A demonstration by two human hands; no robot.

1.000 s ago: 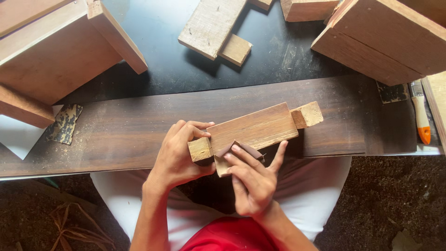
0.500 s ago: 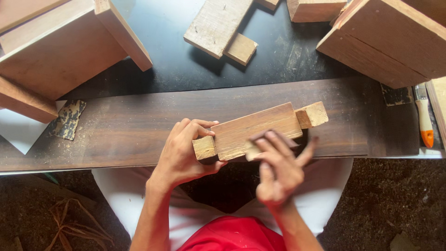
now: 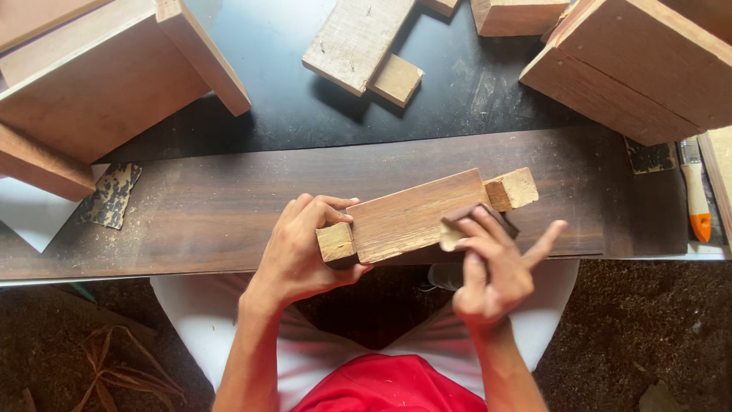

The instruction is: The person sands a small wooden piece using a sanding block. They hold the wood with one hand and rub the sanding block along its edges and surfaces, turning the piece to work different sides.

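1. Since 1 second ago, the right hand (image 3: 496, 267) has slid along the wooden piece (image 3: 415, 217), from near its left end to a spot close to its right end. It carries a small folded scrap of sandpaper (image 3: 461, 229) with it, brown on the outside and pale on the inside.

2. The wooden piece itself has barely shifted. It lies at the same slant over the near edge of the dark plank (image 3: 206, 206), with its right end farther from the person than its left.

3. Judging from that travel, the rubbing stroke has covered most of the board's length, and the sandpaper now sits at the far end of its run, just beside the right end block (image 3: 512, 188).

4. The left hand (image 3: 301, 252) is closed around the left end of the piece. Its fingers curl over the top edge and its thumb sits under the small left end block (image 3: 335, 243), clamping the piece steady.

5. The right hand pinches the sandpaper between thumb and first 2 fingers and presses it on the lower long edge of the board. The little finger sticks out free to the right.

6. So the piece spans the gap between the 2 hands: held at its left end, worked near its right end, its middle bare.

7. A paintbrush (image 3: 695, 191) with an orange handle lies well apart at the right edge of the bench. Other wooden assemblies (image 3: 648, 69) rest on the black surface beyond the plank.
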